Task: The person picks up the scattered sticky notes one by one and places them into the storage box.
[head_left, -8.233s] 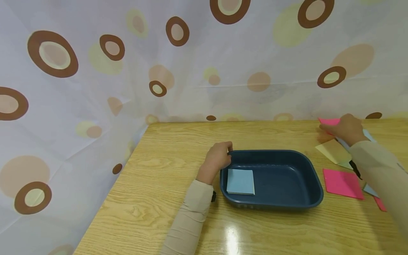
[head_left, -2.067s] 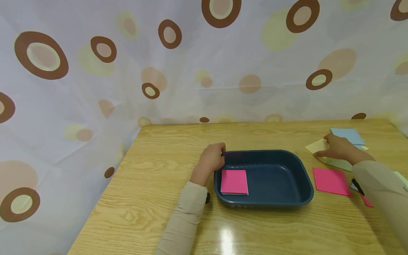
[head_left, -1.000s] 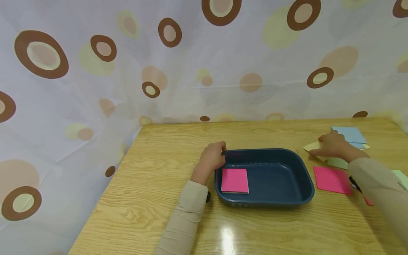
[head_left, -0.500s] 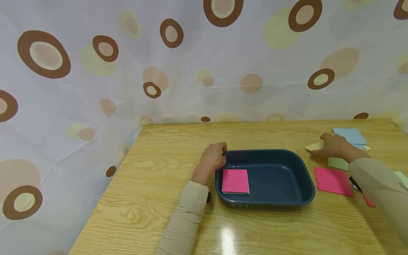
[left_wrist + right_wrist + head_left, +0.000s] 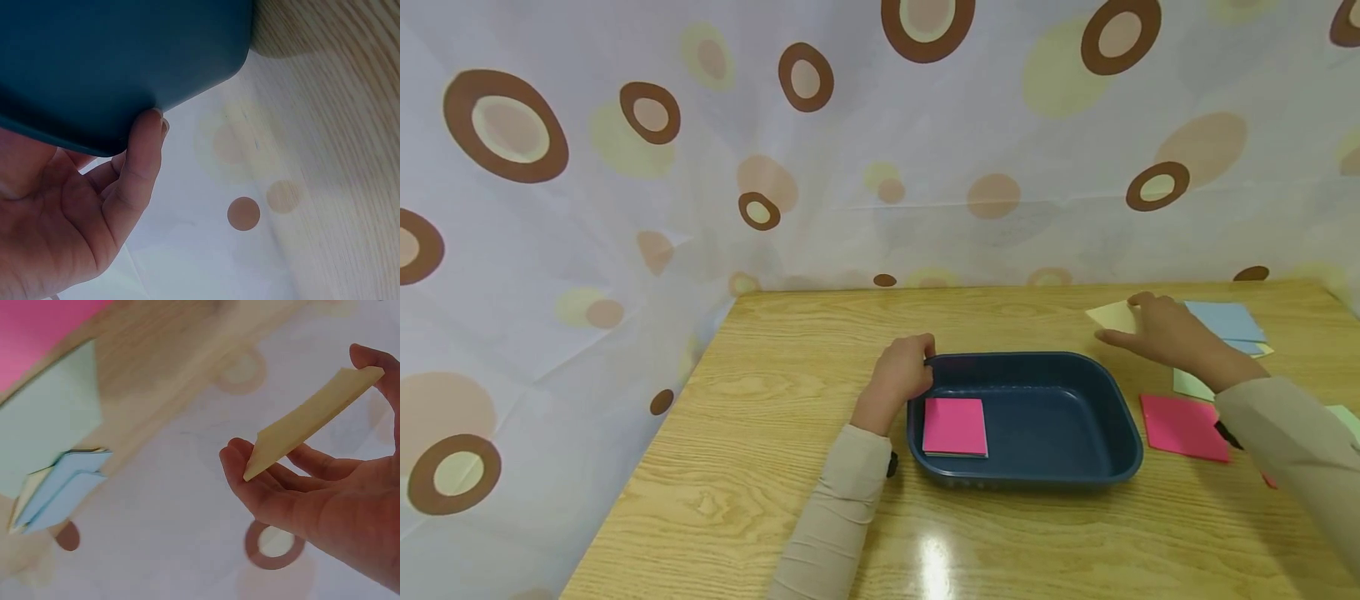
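Between the thumb and fingers of my right hand (image 5: pixel 1165 335) is a pale yellow pad of sticky notes (image 5: pixel 1112 316), raised above the table behind the tray's right end. The right wrist view shows the yellow pad (image 5: pixel 312 422) edge-on, pinched by opposite sides. My left hand (image 5: pixel 901 372) grips the rim of a dark blue plastic tray (image 5: pixel 1052 481) at its far left corner. In the left wrist view, a finger (image 5: pixel 140 153) presses the tray's outer wall (image 5: pixel 156 56). A stack of square pads with a pink one (image 5: pixel 955 423) on top lies in the tray's left end.
Right of the tray lie a bright pink pad (image 5: pixel 1183 427), a pale green pad (image 5: pixel 1192 385) and light blue pads (image 5: pixel 1223 320) overlapping a yellow one. Another pale green piece (image 5: pixel 1347 419) sits farther right, partly behind the sleeve. A patterned curtain (image 5: pixel 865 125) hangs behind the wooden table (image 5: pixel 760 467).
Earlier, the right hand carried a pink pad, which now tops the stack in the tray. Since half a second ago, it has lifted the yellow pad up and left. The left hand stays put.
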Tool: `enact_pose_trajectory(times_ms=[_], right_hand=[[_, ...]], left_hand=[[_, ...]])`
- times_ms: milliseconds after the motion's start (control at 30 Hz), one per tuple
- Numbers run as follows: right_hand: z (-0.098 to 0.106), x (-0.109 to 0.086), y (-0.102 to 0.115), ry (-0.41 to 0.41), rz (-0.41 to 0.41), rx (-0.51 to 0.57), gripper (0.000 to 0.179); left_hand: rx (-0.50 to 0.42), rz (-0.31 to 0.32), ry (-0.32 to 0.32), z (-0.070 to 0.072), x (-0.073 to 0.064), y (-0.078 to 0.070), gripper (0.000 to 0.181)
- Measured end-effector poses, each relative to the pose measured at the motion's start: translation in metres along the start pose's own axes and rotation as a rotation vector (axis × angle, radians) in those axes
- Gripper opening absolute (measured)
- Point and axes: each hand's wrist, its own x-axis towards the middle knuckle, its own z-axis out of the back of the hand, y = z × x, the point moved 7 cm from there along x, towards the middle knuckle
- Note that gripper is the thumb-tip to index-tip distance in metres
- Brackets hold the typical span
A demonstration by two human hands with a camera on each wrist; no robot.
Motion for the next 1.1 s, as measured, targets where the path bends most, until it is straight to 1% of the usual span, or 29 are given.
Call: enact_pose_trajectory(times_ms=[100,200,233,267,433,500,600,733,867,1100], right_hand=[[0.005,-0.002,0.018,-0.024,0.017,0.009,0.078],[0.01,-0.003,0.038,-0.039,0.055,0.023,0.079],[0.011,-0.004,0.045,-0.036,0.058,0.04,0.085],[0.011,-0.005,0.053,-0.038,0.07,0.049,0.086],[0.015,-0.012,0.091,-0.074,0.18,0.045,0.082],[0.014,-0.015,0.105,-0.07,0.224,0.052,0.079],[0.01,-0.018,0.123,-0.03,0.277,0.068,0.077],[-0.001,-0.023,0.142,0.058,0.337,0.078,0.074],[-0.014,-0.025,0.154,0.14,0.377,0.075,0.071],[-0.036,-0.021,0.174,0.247,0.425,0.073,0.072]], left_hand=[[0.001,0.002,-0.001,0.0,0.0,0.0,0.011],[-0.002,0.013,0.0,0.0,0.0,0.0,0.012],[-0.004,0.017,0.0,0.0,0.0,0.0,0.012],[-0.007,0.02,0.0,0.0,0.0,0.0,0.012],[-0.008,0.025,0.002,0.0,0.0,0.0,0.013],[-0.006,0.023,0.003,0.0,0.0,0.001,0.014],[-0.004,0.022,0.004,-0.001,0.001,0.001,0.014],[0.002,0.023,0.007,-0.001,0.001,0.001,0.014],[0.002,0.02,0.01,-0.002,0.001,0.002,0.013],[0.005,0.016,0.005,-0.001,0.001,0.001,0.014]])
